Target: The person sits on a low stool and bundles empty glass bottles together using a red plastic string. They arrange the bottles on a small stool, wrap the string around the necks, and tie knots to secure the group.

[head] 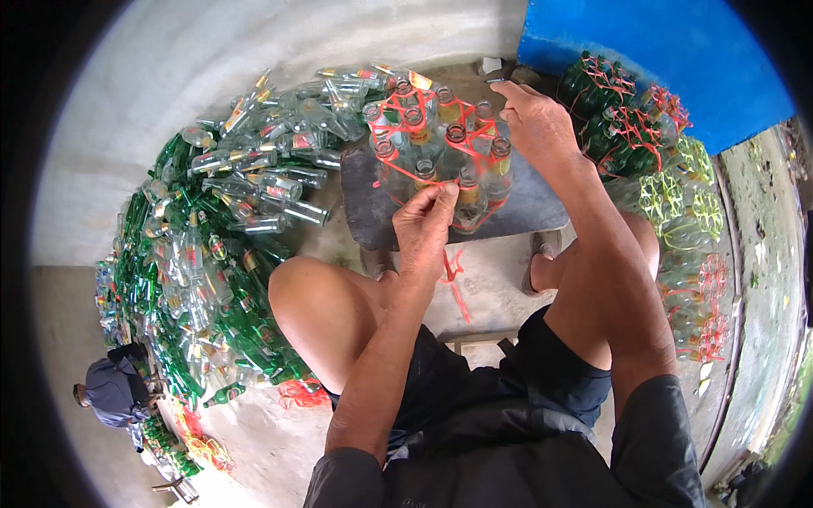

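Several clear glass bottles (456,155) stand upright in a cluster on a dark low table (375,209) before me. Red plastic strapping (413,174) runs around and between their necks. My left hand (427,216) pinches the strapping between thumb and forefinger, at the near side of the cluster beside a bottle neck. My right hand (538,124) is raised beyond the far right bottles, its forefinger stretched to the left. Its fingers are apart, and I see nothing held in them. Part of its palm side is hidden.
A large heap of loose green and clear bottles (209,254) lies to the left. Strapped bundles of green bottles (600,114) and clear bottles (692,279) stand at right, near a blue panel (635,38). Red strap pieces (454,279) hang below the table. Another person (114,390) sits far left.
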A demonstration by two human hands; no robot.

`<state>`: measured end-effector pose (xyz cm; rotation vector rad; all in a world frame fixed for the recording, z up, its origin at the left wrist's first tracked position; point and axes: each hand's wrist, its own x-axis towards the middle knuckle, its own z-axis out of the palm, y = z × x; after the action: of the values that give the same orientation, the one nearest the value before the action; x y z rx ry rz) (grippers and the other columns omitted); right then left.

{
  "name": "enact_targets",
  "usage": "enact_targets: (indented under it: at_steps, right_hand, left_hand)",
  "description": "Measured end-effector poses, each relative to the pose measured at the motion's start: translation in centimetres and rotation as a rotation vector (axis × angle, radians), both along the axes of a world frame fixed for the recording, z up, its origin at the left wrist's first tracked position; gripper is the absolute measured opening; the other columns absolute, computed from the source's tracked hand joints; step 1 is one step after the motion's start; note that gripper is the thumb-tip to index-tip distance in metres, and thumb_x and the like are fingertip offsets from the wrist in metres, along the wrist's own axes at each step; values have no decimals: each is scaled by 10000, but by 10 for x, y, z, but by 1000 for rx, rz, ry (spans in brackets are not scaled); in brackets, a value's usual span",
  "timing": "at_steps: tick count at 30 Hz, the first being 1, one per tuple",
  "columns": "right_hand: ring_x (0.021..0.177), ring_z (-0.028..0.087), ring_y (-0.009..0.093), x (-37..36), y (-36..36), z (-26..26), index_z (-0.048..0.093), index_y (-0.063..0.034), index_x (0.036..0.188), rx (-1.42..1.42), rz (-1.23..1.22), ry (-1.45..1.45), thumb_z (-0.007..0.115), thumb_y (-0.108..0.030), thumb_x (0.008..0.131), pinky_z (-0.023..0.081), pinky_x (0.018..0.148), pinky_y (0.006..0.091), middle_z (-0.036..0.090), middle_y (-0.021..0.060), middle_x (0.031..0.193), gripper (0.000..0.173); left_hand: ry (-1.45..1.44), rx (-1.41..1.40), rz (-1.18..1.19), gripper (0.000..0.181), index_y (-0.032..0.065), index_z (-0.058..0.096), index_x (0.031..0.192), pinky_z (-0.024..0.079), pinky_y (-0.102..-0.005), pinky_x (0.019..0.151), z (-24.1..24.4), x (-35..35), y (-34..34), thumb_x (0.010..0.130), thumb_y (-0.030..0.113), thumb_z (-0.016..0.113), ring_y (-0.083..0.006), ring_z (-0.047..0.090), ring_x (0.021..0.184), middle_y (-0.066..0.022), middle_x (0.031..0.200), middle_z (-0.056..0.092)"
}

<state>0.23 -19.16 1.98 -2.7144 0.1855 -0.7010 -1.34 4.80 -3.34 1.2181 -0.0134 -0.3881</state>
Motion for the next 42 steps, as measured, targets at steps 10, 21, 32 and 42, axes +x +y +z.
enact_targets:
  at_steps: [10,21,32,42]
  right_hand:
    - [1010,680,338,-25,57,22,770,-116,1048,67,368,-182,701,-27,886,553,875,470,711,81,1006,197]
    - [1099,626,219,-12,67,44,795,-107,922,-406,607,104,726,14,734,468,953,384,701,-1,974,234]
    - [1168,580,226,20,66,45,831,-146,900,-272,668,542,673,24,739,416,1002,456,698,-23,979,283]
    - [1196,575,261,24,63,48,826,-121,986,-238,751,568,626,54,733,426,1010,462,675,11,1002,367]
  left_hand:
    - [-157,18,-29,144,11,808,1117,420,-234,618,-15,4,6,1027,116,768,-22,502,722,73,832,647]
    - [-216,42,16,154,-11,816,1034,421,-235,587,-29,8,5,1014,137,782,-12,523,709,69,798,666]
    - [-122,200,66,300,1,797,834,353,-250,514,-32,12,-2,974,261,846,-25,487,580,55,636,603]
    - [-128,277,150,431,-50,746,717,401,-297,474,-31,15,-1,939,302,857,-39,501,543,24,556,595]
